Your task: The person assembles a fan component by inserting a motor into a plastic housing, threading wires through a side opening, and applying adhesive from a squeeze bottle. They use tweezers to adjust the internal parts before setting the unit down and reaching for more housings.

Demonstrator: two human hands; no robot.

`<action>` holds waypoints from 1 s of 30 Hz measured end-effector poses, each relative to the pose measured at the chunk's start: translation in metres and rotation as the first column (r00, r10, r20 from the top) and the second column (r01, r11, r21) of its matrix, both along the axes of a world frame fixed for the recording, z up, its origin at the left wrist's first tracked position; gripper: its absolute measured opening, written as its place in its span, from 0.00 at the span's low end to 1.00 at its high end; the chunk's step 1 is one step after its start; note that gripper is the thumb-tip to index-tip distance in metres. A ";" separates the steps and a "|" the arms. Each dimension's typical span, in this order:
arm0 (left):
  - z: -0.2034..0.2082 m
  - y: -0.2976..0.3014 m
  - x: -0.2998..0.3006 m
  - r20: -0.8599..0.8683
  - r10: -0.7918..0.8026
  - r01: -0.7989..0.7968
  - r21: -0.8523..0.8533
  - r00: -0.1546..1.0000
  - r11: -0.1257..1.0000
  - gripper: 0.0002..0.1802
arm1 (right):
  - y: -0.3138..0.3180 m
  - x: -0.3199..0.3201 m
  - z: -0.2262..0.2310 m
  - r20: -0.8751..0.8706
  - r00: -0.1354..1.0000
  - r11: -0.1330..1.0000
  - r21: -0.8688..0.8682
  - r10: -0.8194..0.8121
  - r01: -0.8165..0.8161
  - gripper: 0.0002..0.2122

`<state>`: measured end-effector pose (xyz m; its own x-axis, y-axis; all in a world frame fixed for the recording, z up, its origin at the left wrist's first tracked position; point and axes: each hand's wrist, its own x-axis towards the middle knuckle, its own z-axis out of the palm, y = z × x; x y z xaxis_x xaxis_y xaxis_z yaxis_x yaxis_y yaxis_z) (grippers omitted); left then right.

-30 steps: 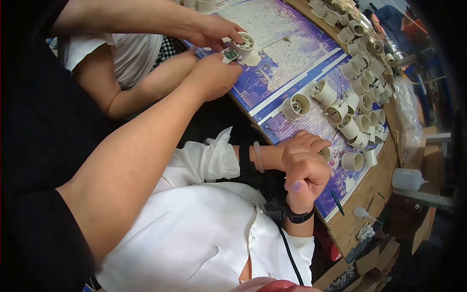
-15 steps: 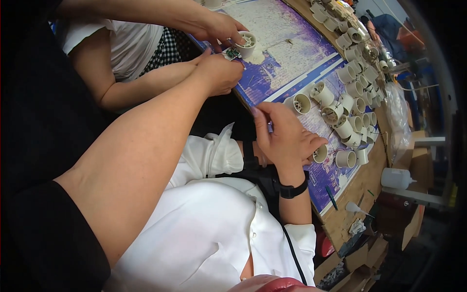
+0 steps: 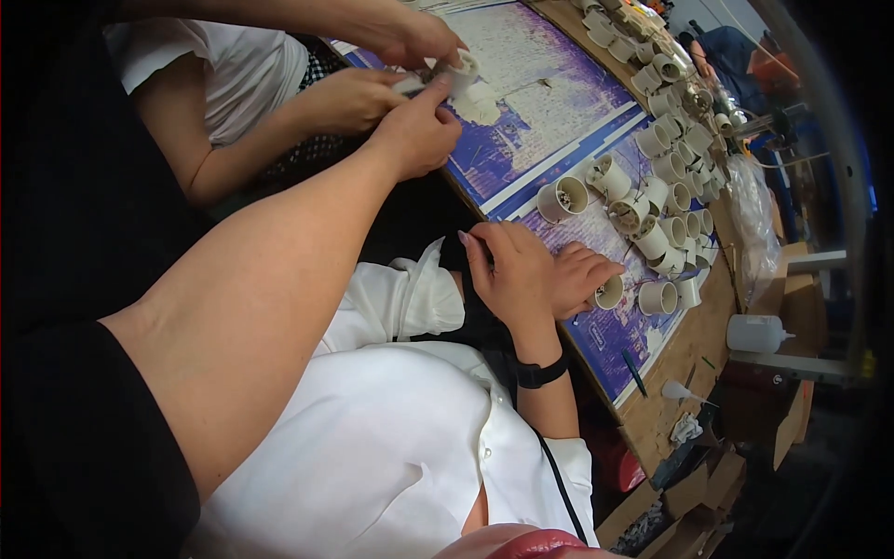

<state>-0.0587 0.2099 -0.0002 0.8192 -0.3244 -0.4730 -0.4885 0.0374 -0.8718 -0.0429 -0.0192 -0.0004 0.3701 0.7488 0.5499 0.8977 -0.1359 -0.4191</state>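
Note:
A white cup-shaped plastic housing (image 3: pixel 462 71) is held just above the table's edge at the upper middle. My left hand (image 3: pixel 421 39) reaches in from the top left, its fingers closed over the housing's top. From the lower left comes my right arm with its black sleeve; my right hand (image 3: pixel 419 132) is closed, one digit pressed against the housing's side. Beside it, a co-worker's hand (image 3: pixel 358 100) in a white T-shirt touches a small pale piece (image 3: pixel 410 85) near the housing. Blur hides the details between the fingers.
Many similar white housings (image 3: pixel 649 239) with thin wires crowd the table's right side. A co-worker in a white blouse (image 3: pixel 372 447) sits close by, wrists crossed near the table edge (image 3: pixel 596 377). A squeeze bottle (image 3: pixel 756 334), open cardboard boxes (image 3: pixel 708 484) and a plastic bag (image 3: pixel 752 210) lie beyond.
The housing has shifted slightly up and left, and my right hand now presses on its side. The green circuit board no longer shows. The T-shirted co-worker's hand has moved up and left.

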 end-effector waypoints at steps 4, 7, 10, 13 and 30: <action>-0.042 0.018 -0.010 0.103 0.050 -0.023 -0.241 0.993 0.970 0.15 | -0.003 -0.003 0.001 0.010 1.000 1.000 0.013 -0.003 0.003 0.04; -0.052 -0.010 0.003 0.183 0.202 0.035 -0.819 0.962 0.573 0.20 | -0.007 -0.002 -0.003 0.019 0.999 0.997 0.057 -0.050 0.049 0.04; -0.063 -0.161 0.051 0.055 0.040 0.067 -0.687 0.998 -0.724 0.26 | -0.012 0.001 -0.008 -0.050 0.998 0.975 0.218 0.045 -0.033 0.06; -0.073 -0.214 0.051 0.144 -0.008 0.067 -0.509 0.990 -0.858 0.33 | -0.031 -0.014 0.003 -0.009 0.995 0.941 0.325 0.101 -0.092 0.06; -0.060 -0.206 0.043 0.012 -0.058 -0.045 -0.489 0.998 -0.871 0.36 | -0.186 -0.010 -0.050 -0.442 0.751 0.686 0.337 -0.490 0.645 0.04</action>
